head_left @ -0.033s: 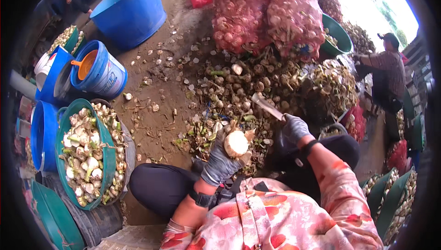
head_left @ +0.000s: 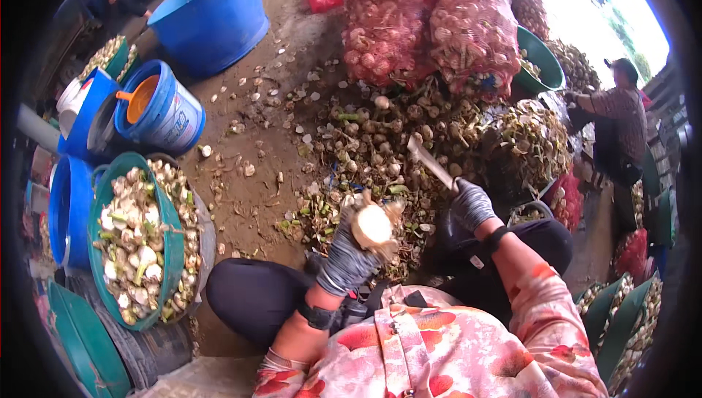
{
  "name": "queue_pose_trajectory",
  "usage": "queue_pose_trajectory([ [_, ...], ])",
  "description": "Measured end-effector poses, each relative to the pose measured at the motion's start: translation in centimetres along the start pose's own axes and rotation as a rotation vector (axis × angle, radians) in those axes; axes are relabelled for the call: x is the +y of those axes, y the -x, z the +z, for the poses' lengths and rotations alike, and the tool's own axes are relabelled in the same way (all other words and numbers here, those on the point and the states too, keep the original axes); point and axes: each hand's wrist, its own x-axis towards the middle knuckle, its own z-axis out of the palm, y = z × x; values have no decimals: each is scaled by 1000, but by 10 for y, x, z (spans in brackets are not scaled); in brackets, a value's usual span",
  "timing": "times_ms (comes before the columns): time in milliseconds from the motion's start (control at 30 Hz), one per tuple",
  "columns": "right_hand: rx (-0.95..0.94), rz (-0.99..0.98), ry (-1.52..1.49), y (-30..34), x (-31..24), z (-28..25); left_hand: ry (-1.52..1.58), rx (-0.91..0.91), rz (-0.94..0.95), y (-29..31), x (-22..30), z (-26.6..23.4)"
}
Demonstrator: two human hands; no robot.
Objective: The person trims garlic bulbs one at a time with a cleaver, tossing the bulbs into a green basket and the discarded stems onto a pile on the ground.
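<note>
In front of my lap, my left hand [head_left: 345, 258], in a grey glove, is closed round a large garlic bulb [head_left: 372, 227]. A pale, flat round face of the bulb is turned up, with papery skin ragged about its edge. My right hand [head_left: 472, 204], also gloved, grips the handle of a knife [head_left: 433, 163]. Its blade points forward and left, apart from the bulb. Beneath and beyond both hands spreads a heap of untrimmed garlic [head_left: 380, 142], mixed with peelings and stem bits. The handle inside my right fist is mostly hidden.
At my left stand a green basin [head_left: 178, 241] of trimmed garlic, a blue bucket [head_left: 196, 116] holding an orange scoop [head_left: 142, 98], and a big blue tub [head_left: 219, 29]. Red mesh sacks [head_left: 472, 40] of garlic rise beyond the heap. Another person [head_left: 621, 116] sits at the right.
The knife and my right hand are slightly higher in view, the blade pointing more forward. My left hand and the garlic bulb have shifted slightly left.
</note>
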Motion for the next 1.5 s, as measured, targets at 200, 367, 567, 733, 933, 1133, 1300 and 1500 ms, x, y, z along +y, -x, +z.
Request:
queue_pose_trajectory([
  [200,304,-198,-79,-3,-47,-101,645,370,121,-32,82,-116],
  [367,469,-188,-80,-5,23,-182,757,997,470,5,150,-300],
  [567,412,-54,-269,-44,120,-141,518,875,93,-19,109,-359],
  [733,216,95,-368,-54,157,-36,217,107,-401,-155,-5,-154],
  [933,-75,58,-219,-67,168,34,-658,-494,-429,-194,-173,9],
  [1133,-133,105,-219,-82,176,12,-1527,-824,-521,-188,-277,73],
  [1300,-44,35,-194,-90,186,-10,-1546,-1101,-411,-131,-258,63],
  [1500,-90,43,-361,-104,156,1,-1498,-1267,-423,-42,-242,23],
])
